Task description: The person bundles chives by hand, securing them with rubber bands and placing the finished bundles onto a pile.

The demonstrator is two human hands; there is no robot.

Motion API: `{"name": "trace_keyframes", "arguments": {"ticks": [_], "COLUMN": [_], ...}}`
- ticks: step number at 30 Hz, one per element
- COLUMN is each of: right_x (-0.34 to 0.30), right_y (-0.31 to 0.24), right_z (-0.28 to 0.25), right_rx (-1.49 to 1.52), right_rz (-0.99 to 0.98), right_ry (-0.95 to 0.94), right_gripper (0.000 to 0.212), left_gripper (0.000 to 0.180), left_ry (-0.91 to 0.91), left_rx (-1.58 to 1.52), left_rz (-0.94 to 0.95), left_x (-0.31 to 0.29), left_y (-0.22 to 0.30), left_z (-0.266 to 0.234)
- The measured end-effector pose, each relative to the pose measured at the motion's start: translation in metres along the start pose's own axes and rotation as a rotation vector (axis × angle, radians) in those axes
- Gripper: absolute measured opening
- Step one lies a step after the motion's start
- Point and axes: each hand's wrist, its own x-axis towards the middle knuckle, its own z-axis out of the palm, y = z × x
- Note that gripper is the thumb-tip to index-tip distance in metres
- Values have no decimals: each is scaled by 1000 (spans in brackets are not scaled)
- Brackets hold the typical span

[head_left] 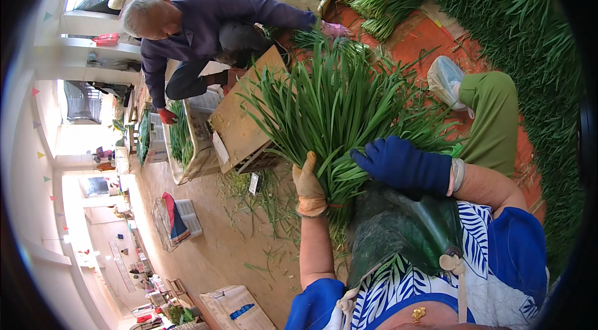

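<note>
A large bunch of garlic chives [336,99], long flat green leaves fanning out away from me, lies across my lap. My left hand [309,187], in a tan glove, grips it low on its left side, thumb pointing up along the leaves. A red band [337,206] shows near the stem end, just right of that hand. My right hand [398,163], in a dark blue knitted glove, has its fingers curled over leaves on the bunch's right side. Under the bunch is my dark green apron [405,221].
A wooden board [249,112] on a crate stands ahead to the left. Beyond it a co-worker in dark clothes [205,25] crouches, one gloved hand [336,30] at more chives. Heaped chives [498,25] line the right; an orange sheet [420,43] covers the ground, with a lined crate [180,137] at left.
</note>
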Motion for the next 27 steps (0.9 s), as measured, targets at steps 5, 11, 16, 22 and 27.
{"name": "trace_keyframes", "arguments": {"ticks": [5,11,16,22,27], "right_x": [-4,-12,-13,-10,15], "right_y": [1,0,1,10,71], "right_z": [1,-2,0,-9,-42], "right_rx": [174,105,122,251,516], "right_rz": [57,100,109,144,156], "right_ry": [35,8,6,22,555], "right_gripper": [48,49,52,50,37], "left_gripper": [40,38,37,30,28], "left_ry": [-25,-60,-96,-91,-122], "left_rx": [-34,-21,39,82,124], "left_rz": [-18,-51,-64,-25,17], "left_x": [-4,-6,-4,-11,-16], "left_y": [2,3,6,4,0], "left_z": [-1,4,2,4,8]}}
